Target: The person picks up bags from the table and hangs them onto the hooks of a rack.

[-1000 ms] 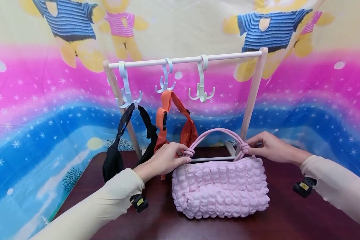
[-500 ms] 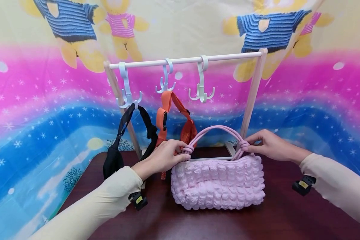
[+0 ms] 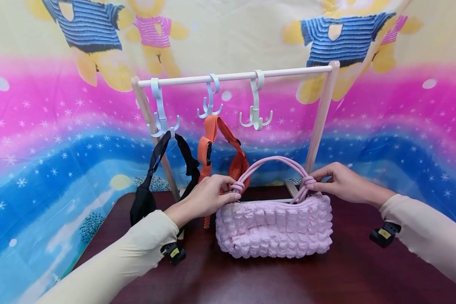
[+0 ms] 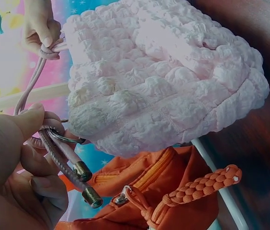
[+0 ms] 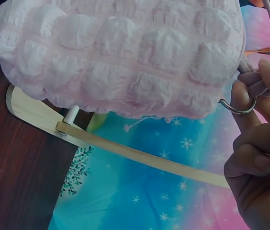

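Note:
A pink puffy handbag (image 3: 273,228) hangs between my two hands, its thin double-cord handle (image 3: 275,159) arching up. My left hand (image 3: 207,196) pinches the knot at the handle's left end; in the left wrist view, metal-tipped cord ends (image 4: 80,170) and a ring show beside its fingers. At the right end, my right hand (image 3: 342,183) pinches the other knot, with a metal ring (image 5: 240,109) under it in the right wrist view. Behind my left hand an orange bag (image 3: 237,166) hangs by its strap, and farther left is a black bag (image 3: 142,204).
A wooden rack (image 3: 319,118) stands at the back of the dark red table (image 3: 365,257). From its white bar hang a left hook (image 3: 161,114), a middle hook (image 3: 210,103) and a right hook (image 3: 256,112) with bare prongs. A patterned cloth covers the wall.
Both hands keep their pinch on the handle knots. The pink handbag has moved up and slightly left, away from me toward the rack; the other bags stay still.

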The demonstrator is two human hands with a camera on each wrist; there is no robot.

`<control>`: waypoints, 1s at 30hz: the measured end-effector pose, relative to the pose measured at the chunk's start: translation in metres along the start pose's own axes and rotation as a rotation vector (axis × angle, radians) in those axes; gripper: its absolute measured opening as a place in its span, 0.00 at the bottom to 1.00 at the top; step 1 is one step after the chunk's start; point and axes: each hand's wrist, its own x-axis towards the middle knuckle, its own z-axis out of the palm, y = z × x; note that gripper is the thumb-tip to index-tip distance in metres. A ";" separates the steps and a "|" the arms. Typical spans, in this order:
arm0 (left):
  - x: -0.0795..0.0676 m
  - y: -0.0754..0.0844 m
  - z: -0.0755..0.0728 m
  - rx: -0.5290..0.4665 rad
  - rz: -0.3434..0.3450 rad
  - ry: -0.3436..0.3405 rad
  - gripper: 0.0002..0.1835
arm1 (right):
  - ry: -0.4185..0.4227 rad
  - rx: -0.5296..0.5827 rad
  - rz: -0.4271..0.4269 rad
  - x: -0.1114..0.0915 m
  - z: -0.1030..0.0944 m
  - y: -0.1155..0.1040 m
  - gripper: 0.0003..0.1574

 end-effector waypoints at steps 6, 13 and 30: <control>-0.002 0.002 -0.003 -0.004 0.003 0.004 0.14 | 0.010 0.005 0.009 0.000 -0.001 -0.003 0.13; -0.002 0.002 -0.006 -0.003 0.021 0.005 0.13 | 0.026 0.001 -0.009 0.001 0.000 -0.005 0.13; -0.001 0.006 -0.015 -0.004 0.024 0.020 0.15 | 0.061 -0.024 -0.034 0.005 -0.004 -0.011 0.13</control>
